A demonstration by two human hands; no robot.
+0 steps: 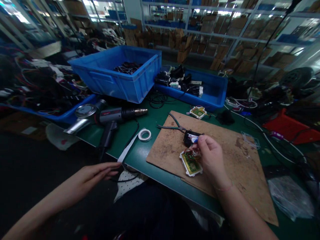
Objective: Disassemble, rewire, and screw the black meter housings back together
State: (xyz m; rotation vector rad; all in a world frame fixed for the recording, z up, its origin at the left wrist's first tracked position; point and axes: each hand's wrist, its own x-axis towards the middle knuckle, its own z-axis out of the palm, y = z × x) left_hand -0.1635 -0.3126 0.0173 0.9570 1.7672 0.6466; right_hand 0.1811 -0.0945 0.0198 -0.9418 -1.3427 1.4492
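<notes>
My left hand pinches the free end of a white tape strip that runs back to a small tape roll on the green table. Over a brown work board, my right hand is closed on a small black part with a blue-white end. Just under that hand lies a green circuit board in a white frame. Grey-handled pliers lie on the board's far left corner.
A heat gun lies left of the board. Behind it stand a deep blue bin and a shallow blue tray of black parts. Another framed circuit board, a red tray, cables and a plastic bag lie at the right.
</notes>
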